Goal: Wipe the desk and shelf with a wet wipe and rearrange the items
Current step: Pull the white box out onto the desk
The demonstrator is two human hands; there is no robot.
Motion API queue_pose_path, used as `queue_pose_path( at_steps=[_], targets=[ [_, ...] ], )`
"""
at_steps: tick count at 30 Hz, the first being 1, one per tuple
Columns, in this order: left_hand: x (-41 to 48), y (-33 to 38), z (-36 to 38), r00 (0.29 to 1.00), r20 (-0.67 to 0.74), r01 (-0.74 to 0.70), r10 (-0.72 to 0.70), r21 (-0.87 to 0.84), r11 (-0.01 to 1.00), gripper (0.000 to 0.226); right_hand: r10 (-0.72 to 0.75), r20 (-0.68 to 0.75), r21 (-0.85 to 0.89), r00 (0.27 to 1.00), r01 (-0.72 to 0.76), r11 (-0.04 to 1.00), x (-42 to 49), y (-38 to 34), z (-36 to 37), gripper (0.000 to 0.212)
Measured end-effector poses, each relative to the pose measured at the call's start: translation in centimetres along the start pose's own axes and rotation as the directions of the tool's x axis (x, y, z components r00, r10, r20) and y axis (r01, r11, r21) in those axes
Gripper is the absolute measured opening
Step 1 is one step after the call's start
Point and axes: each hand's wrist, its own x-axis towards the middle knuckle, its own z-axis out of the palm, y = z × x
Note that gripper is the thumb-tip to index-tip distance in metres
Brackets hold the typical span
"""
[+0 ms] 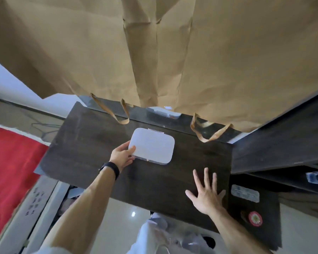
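The left hand [122, 157] grips the near-left corner of the white wet-wipe box [151, 149], which lies flat mid-desk [81, 149], long axis running left to right. The right hand [206, 194] rests open, fingers spread, on the desk. Brown paper bags [173, 52] hang just behind.

Two bare forearms, a black wristband [109, 169] on the left wrist, white short sleeve [51, 251] at the left arm, light trousers [152, 233] below

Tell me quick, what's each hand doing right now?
Left hand: gripping the edge of the white box on the desk.
Right hand: open, fingers spread, holding nothing.
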Motion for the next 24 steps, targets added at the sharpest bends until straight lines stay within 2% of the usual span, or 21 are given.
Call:
queue_pose_path(
  at_steps=[2,4,6,8,9,11,12,13,14,16,18,24],
  targets=[
    [1.1,0.5,0.1,0.998,-0.023,-0.062,0.065,0.088,0.994,0.033,0.005,-0.007,0.0,1.0,-0.005,1.0,0.0,0.2,0.3,0.086],
    [1.8,0.6,0.5,0.988,-0.071,-0.108,0.134,0.294,0.95,0.037,0.0,-0.017,0.001,1.0,0.0,1.0,0.1,0.3,0.2,0.085],
    [1.8,0.5,1.0,0.963,-0.167,-0.092,0.214,0.539,0.837,0.045,-0.006,-0.021,-0.001,1.0,0.006,1.0,0.1,0.2,0.0,0.085],
    [0.8,0.0,2.3,0.928,-0.203,-0.108,0.313,0.657,0.746,0.056,0.0,-0.015,0.003,1.0,0.0,1.0,0.0,0.2,0.1,0.085],
    [0.1,-0.3,3.1,0.9,-0.167,-0.161,0.403,0.732,0.662,0.061,0.001,-0.013,0.002,1.0,-0.001,1.0,0.0,0.3,0.1,0.086],
    [-1.1,-1.4,4.9,0.83,0.064,-0.303,0.554,0.886,0.351,0.067,0.006,-0.008,0.008,1.0,-0.006,1.0,0.0,0.3,0.4,0.086],
    [-1.4,-1.9,5.8,0.812,0.195,-0.357,0.55,0.912,0.203,0.07,0.009,-0.003,0.014,1.0,-0.009,1.0,0.1,0.4,0.5,0.086],
    [-1.5,-2.4,6.5,0.82,0.281,-0.379,0.498,0.919,0.105,0.073,0.012,-0.001,0.019,1.0,-0.012,1.0,0.1,0.4,0.6,0.086],
    [-1.5,-2.9,7.0,0.844,0.313,-0.371,0.436,0.927,0.05,0.076,0.014,0.0,0.023,1.0,-0.014,1.0,0.2,0.4,0.7,0.086],
    [-1.1,-3.6,7.5,0.867,0.31,-0.334,0.391,0.942,-0.006,0.082,0.016,0.002,0.024,1.0,-0.016,1.0,0.4,0.5,0.8,0.086],
    [-0.7,-3.8,7.5,0.862,0.299,-0.32,0.409,0.947,-0.019,0.083,0.017,0.004,0.02,1.0,-0.017,1.0,0.4,0.5,0.7,0.086],
    [1.1,-2.0,7.2,0.881,0.258,-0.305,0.397,0.95,0.06,0.084,0.028,0.022,0.022,0.999,-0.028,0.999,0.3,0.2,0.3,0.086]
  ],
)
